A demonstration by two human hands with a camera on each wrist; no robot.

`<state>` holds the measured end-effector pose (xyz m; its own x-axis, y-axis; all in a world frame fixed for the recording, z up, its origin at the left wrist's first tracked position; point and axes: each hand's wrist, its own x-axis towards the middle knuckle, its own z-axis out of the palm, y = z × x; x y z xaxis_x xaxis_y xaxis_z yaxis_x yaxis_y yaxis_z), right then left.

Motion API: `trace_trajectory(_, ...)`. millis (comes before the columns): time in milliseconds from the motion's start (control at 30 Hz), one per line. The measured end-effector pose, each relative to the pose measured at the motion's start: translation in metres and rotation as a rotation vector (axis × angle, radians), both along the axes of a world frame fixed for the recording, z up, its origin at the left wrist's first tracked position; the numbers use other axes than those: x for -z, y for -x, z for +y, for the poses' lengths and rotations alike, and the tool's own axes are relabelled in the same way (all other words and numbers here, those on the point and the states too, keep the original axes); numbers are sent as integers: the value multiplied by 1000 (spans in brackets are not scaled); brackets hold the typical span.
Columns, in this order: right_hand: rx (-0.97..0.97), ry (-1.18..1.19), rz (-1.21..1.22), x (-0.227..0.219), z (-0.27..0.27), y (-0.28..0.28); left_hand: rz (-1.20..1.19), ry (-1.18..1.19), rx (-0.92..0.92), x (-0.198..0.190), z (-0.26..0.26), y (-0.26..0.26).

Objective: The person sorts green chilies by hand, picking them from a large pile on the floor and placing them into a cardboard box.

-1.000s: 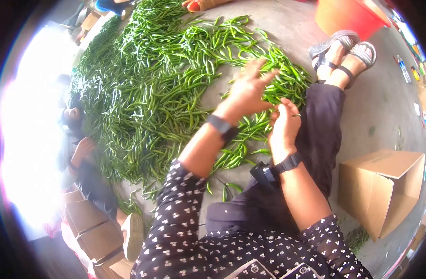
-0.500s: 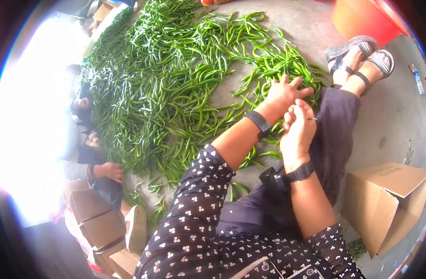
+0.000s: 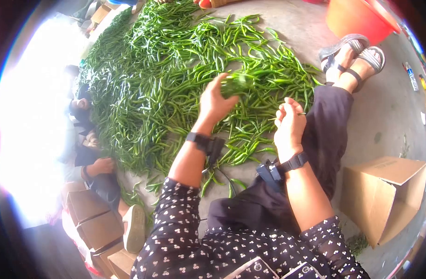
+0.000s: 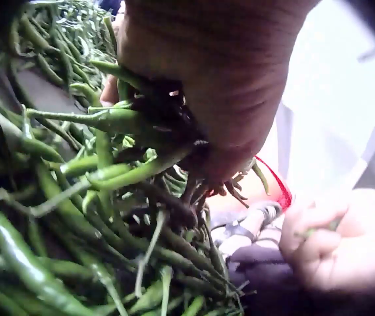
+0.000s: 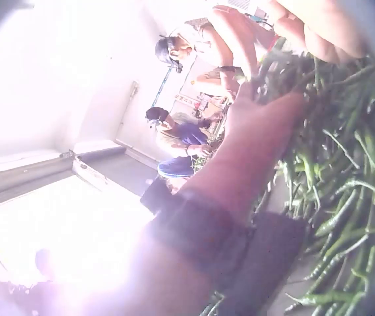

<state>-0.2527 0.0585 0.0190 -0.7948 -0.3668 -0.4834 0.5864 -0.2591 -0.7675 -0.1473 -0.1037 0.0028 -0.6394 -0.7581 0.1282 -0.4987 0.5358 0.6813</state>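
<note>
Long green chilies (image 3: 157, 97) lie in a wide heap on the floor. My left hand (image 3: 215, 103) is over the near part of the heap, its thumb and fingers around a blurred bunch of green chilies (image 3: 237, 83). In the left wrist view, several chilies (image 4: 108, 120) run into the shadow under the palm, where the fingertips are hidden. Above my dark trousers, my right hand (image 3: 291, 125) has curled fingers around a thin green chili (image 3: 302, 113), of which only small ends show. It stays apart from the heap, to the right of my left hand.
An open cardboard box (image 3: 380, 200) stands right of my legs. An orange-red tub (image 3: 357, 21) is beyond my sandalled feet (image 3: 357, 60). Another person's hand (image 3: 101, 166) is at the heap's left edge, near folded cardboard (image 3: 94, 218). More people (image 5: 174, 138) crouch across the heap.
My left hand has moved left from beside my right hand, and a blurred bunch of chilies now shows at its fingers. My right hand stays nearly in place, still curled.
</note>
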Motion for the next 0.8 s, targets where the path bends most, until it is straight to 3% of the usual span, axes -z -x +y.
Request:
trace_trajectory(67,0,9,13,1,2,0,96,-158,-124,-2,-13,-30)
trace_trajectory(133,6,25,13,1,1,0,82,-72,-309,3,-27,-56)
trace_trajectory(200,39,35,4,-1,-1,0,214,-192,-355,-7,-30,-79)
trace_trajectory(267,72,44,-4,-1,-2,0,260,-98,-430,8,-51,-105)
trace_trajectory(333,94,53,-5,0,-3,0,250,-136,-617,4,-64,-124)
trace_trajectory(367,93,51,-3,0,-3,0,285,-27,-677,2,-65,-127)
trace_trajectory(467,114,50,16,-2,-4,-1,113,377,-567,-19,-40,-116)
trace_trajectory(533,93,79,87,-7,-2,-2,12,553,-315,-25,-14,-92)
trace_trajectory(667,92,121,202,-13,1,-5,-19,471,272,-17,58,-21)
trace_trajectory(733,109,-14,375,2,-1,-1,-139,466,645,-9,93,12)
trace_trajectory(800,114,-195,475,13,-2,1,196,387,740,13,121,42)
